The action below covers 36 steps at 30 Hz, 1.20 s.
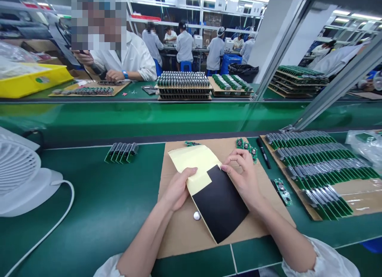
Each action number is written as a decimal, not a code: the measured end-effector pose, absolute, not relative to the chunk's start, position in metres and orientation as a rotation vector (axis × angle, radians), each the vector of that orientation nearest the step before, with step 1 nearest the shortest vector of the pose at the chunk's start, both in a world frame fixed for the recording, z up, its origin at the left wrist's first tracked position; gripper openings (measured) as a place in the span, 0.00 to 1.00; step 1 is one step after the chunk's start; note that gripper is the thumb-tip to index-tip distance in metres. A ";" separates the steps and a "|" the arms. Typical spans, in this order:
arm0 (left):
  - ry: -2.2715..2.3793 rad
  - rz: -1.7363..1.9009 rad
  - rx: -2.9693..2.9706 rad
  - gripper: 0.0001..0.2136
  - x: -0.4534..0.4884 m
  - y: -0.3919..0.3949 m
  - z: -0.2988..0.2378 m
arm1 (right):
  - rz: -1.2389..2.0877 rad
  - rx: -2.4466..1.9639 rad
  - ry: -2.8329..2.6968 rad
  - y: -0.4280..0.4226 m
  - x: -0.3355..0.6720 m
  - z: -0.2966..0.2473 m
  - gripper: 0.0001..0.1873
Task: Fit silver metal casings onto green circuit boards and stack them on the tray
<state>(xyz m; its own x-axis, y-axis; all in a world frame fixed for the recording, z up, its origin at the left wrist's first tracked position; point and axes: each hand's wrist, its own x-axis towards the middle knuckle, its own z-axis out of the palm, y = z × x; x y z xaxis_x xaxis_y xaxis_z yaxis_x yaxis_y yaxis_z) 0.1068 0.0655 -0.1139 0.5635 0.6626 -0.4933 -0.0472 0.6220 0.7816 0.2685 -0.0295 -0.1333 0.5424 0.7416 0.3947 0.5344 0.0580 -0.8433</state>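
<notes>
Your left hand grips the yellow-and-black sheet by its left edge, thumb on the yellow face; your right hand pinches narrowly at the black part's upper corner. Long axis diagonal: yellow end far and left, black end near and right. Sheet held over brown cardboard on the green bench. White fan left; rows of circuit boards right. Beyond: a co-worker in white.
</notes>
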 end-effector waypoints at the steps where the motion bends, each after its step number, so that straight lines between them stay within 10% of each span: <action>1: 0.886 0.478 0.835 0.21 0.106 0.066 -0.115 | 0.270 -1.595 -1.028 -0.027 0.269 -0.135 0.06; 13: 1.122 0.602 1.602 0.34 0.115 0.065 -0.118 | -0.004 -1.894 -0.677 -0.109 0.331 -0.150 0.32; 21: 1.480 0.924 1.939 0.45 0.111 0.068 -0.108 | -0.011 -2.147 -0.654 -0.155 0.325 -0.179 0.31; 27: 0.938 1.123 1.946 0.08 0.107 0.048 -0.109 | 0.426 -1.582 -0.583 -0.115 0.299 -0.134 0.37; 36: 0.717 0.703 1.127 0.16 0.119 0.040 -0.114 | 0.914 -1.222 -0.978 -0.035 0.244 -0.128 0.33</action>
